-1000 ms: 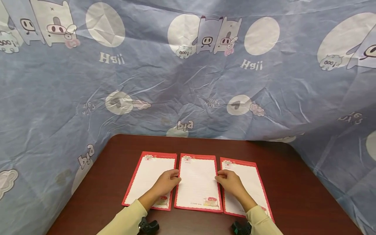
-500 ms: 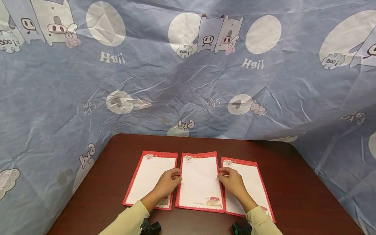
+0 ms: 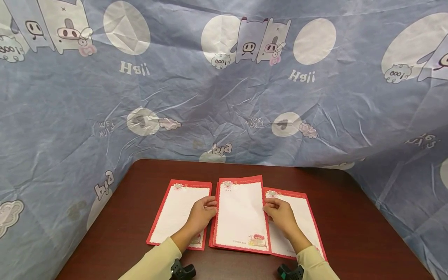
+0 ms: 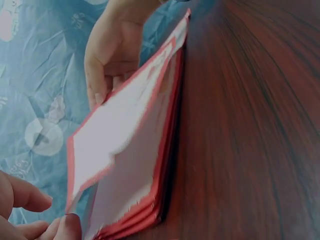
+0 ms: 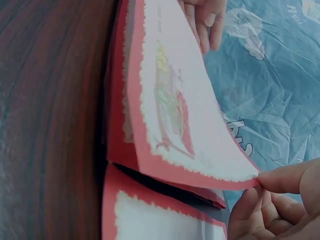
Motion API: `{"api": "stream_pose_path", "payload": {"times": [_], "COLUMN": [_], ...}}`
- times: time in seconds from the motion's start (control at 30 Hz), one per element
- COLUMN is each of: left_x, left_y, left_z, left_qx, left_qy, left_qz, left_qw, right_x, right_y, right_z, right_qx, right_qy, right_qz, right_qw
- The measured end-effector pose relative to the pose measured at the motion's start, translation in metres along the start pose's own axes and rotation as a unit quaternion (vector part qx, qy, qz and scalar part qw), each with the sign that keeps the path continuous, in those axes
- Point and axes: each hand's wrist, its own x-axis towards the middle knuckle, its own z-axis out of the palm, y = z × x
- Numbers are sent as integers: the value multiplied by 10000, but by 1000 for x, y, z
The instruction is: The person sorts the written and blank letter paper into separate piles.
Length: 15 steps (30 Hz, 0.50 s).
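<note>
A letter paper sheet (image 3: 241,214), white with a red scalloped border and small drawings, is raised above the middle stack of matching red-edged sheets (image 4: 137,217). At its left edge my left hand (image 3: 203,213) holds it between thumb and fingers. My right hand (image 3: 279,214) pinches the opposite edge, and the right wrist view shows thumb and finger (image 5: 285,180) gripping it. The sheet bows, leaving a gap over the papers beneath. Behind my left forearm lies the left paper stack (image 3: 180,212); the right paper stack (image 3: 297,217) is partly covered by my right hand.
All the papers lie on a dark reddish-brown table (image 3: 350,233) with rounded far corners. A wrinkled blue printed cloth (image 3: 224,97) hangs behind and around it. Cameras (image 3: 183,271) are strapped at both wrists.
The top sheet of the middle stack has risen and shifted slightly right and away, exposing the stack's left edge. Both hands have moved a little right with it. The side stacks have stayed put.
</note>
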Motion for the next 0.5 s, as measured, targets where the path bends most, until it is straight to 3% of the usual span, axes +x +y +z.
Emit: {"api": "stream_pose_path", "payload": {"times": [0.27, 0.5], "left_x": [6, 19], "left_y": [7, 13], "left_z": [19, 46], "left_qx": [-370, -215], "left_qy": [35, -14], "left_qz": [-180, -307], "left_qw": [9991, 9993], "right_x": [-4, -10], "right_y": [-3, -1], "right_z": [-16, -44], "right_qx": [393, 163], "right_qy": [-29, 65], "right_qz": [143, 249], "right_qw": [9991, 9995]}}
